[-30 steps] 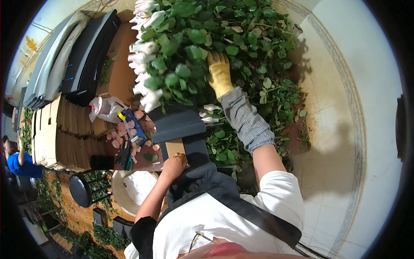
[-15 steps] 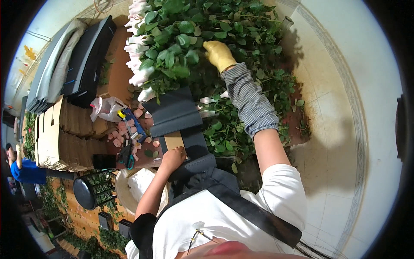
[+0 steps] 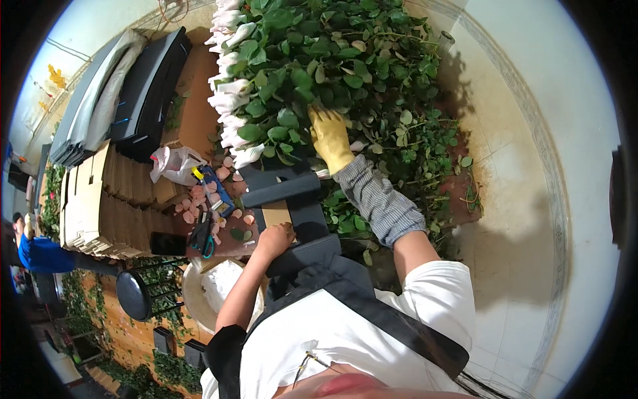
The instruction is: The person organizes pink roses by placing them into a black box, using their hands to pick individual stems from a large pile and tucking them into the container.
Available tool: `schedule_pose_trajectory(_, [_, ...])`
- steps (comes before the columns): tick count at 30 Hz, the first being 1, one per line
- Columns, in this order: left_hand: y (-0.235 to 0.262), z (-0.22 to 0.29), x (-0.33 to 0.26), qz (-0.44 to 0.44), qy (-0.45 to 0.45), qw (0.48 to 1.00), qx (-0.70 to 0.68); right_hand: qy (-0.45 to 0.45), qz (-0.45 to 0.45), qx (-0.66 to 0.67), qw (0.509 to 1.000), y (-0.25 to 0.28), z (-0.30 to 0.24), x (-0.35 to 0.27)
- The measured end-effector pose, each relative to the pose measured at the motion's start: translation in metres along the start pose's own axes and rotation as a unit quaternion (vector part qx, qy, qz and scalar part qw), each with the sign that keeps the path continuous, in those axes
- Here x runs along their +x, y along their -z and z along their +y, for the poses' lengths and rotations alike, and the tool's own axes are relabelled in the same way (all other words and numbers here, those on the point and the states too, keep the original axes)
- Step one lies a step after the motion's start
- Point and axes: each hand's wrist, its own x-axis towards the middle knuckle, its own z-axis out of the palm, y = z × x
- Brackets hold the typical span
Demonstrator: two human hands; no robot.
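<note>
A pale tiled floor (image 3: 495, 266) and white wall (image 3: 591, 113) edge a workroom where a reddish-brown counter (image 3: 460, 207) carries a deep heap of leafy green stems (image 3: 372, 73), spread above and to the right of a worker's gloved fingers. White-netted flower heads (image 3: 229, 100) line the heap's left side, beyond those fingers to the left. The right hand (image 3: 330, 141), in a yellow glove below a grey checked sleeve (image 3: 379, 199), reaches to the leaves, its fingers extended and close together, the tips partly lost among foliage; whether they pinch a stem cannot be told. The bare left hand (image 3: 274, 242) rests with fingers curled on a strip of brown cardboard (image 3: 276, 213), which lies on black folded sheeting (image 3: 310, 223); their tips are hidden, so a grip cannot be confirmed. To the left of the bare fingers lie scissors (image 3: 201, 231), a blue tool (image 3: 219, 193) and scattered pink petals (image 3: 191, 207), with a crumpled plastic bag (image 3: 176, 164) farther up. Stacked cardboard (image 3: 90, 206) stands well to their left. A white-filled bin (image 3: 193, 299) and a black stool (image 3: 134, 294) sit lower left of them, and a person in blue (image 3: 43, 255) appears at far left.
</note>
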Motion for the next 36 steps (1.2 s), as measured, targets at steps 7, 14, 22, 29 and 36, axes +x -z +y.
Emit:
schedule_pose_trajectory(7, [-0.001,0.001,0.001,-0.002,0.014,1.0,-0.003,-0.054,0.017,0.179,0.982,0.072,0.037,0.035])
schedule_pose_trajectory(14, [-0.004,-0.002,0.0,0.008,0.002,1.0,-0.005,-0.021,-0.113,-0.129,0.985,0.049,0.078,0.156])
schedule_pose_trajectory(22, [-0.007,-0.002,0.0,0.009,0.006,1.0,0.005,-0.053,-0.013,-0.112,0.992,0.061,0.119,0.225])
schedule_pose_trajectory(29, [-0.011,-0.004,0.0,0.024,-0.008,0.999,0.023,0.122,0.288,-0.054,0.948,0.127,0.08,0.248])
schedule_pose_trajectory(36, [-0.01,-0.005,-0.001,0.001,-0.026,0.999,0.03,0.038,-0.066,-0.043,0.996,0.054,0.049,0.161])
